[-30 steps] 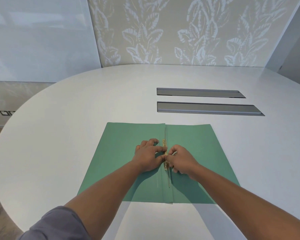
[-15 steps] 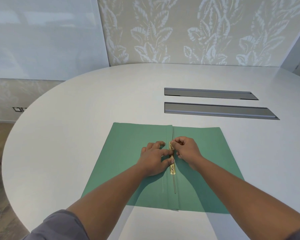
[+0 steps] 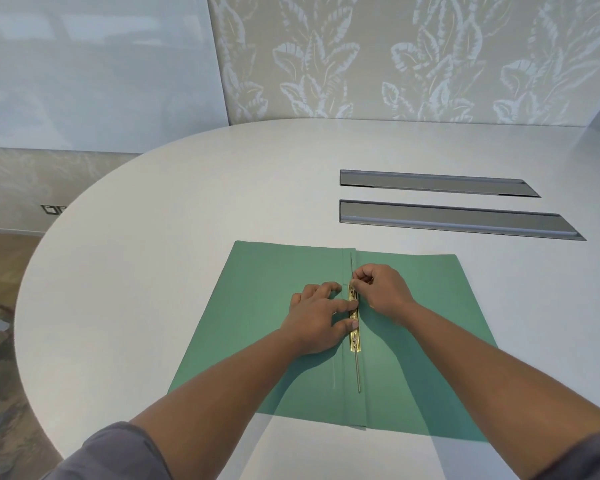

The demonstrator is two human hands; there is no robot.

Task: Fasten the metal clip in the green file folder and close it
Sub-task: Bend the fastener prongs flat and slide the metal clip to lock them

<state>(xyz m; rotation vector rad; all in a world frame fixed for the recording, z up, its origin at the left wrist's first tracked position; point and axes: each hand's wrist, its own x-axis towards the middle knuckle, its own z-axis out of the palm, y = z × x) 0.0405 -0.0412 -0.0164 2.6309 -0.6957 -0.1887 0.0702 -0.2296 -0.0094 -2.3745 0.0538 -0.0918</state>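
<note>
The green file folder (image 3: 264, 306) lies open and flat on the white table. Along its spine runs the gold metal clip (image 3: 354, 337), with one thin prong lying flat toward me and another pointing away from me. My left hand (image 3: 317, 318) rests on the left leaf, its thumb and fingertips pressing on the clip's bar. My right hand (image 3: 381, 292) pinches the clip's far end between thumb and forefinger. The clip's middle is hidden under my fingers.
Two long grey recessed slots (image 3: 458, 221) are set into the table (image 3: 153, 271) beyond the folder, to the right. The table's rounded edge curves away on the left, with floor below. A leaf-patterned wall stands behind.
My right hand has shifted from the clip's middle to its far end. The far prong now lies flat along the spine. My left hand keeps pressing the bar.
</note>
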